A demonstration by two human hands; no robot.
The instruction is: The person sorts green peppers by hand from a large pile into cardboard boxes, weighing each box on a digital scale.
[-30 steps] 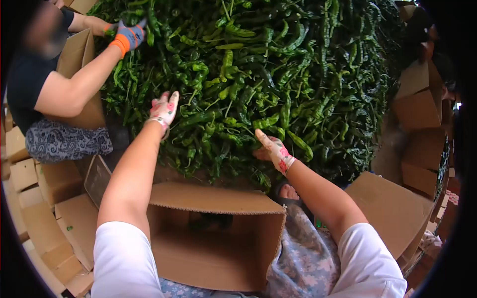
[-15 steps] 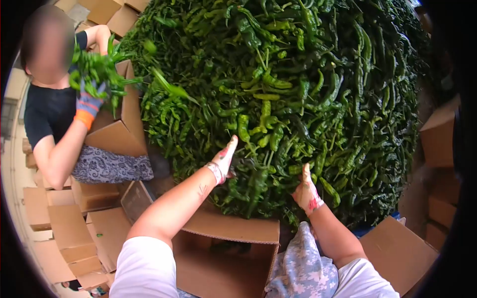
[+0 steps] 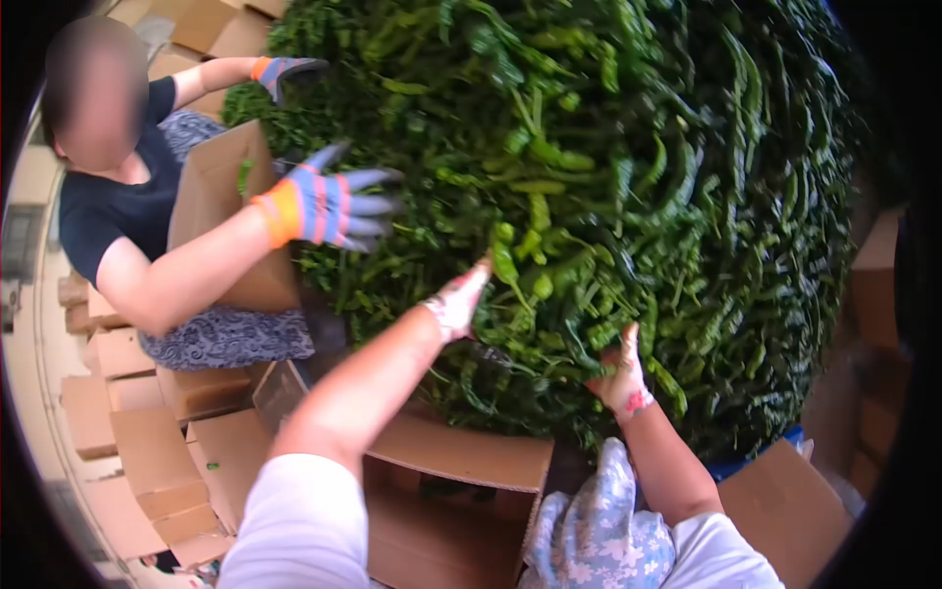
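Note:
A large heap of green peppers (image 3: 589, 196) fills the middle and right of the view. My left hand (image 3: 459, 302) reaches into its lower left side, thumb pointing up, the other fingers hidden among the peppers. To the right, my right hand (image 3: 624, 378) is at the lower edge of the heap, thumb up, its fingers also hidden behind peppers. Both hands have a pale, red-stained covering. Between and in front of my hands lie loose peppers. Below my forearms stands an open cardboard box (image 3: 461, 452), with some dark green peppers partly visible inside.
At the left, a co-worker (image 3: 118, 211) in grey and orange gloves reaches towards the heap over another open box (image 3: 221, 172). Flattened and stacked cardboard boxes (image 3: 147, 452) lie at the lower left. More cardboard (image 3: 785, 501) is at the lower right.
The co-worker's gloved hands no longer hold peppers; both are now spread towards the heap. My hands have shifted slightly right in view, still at the heap.

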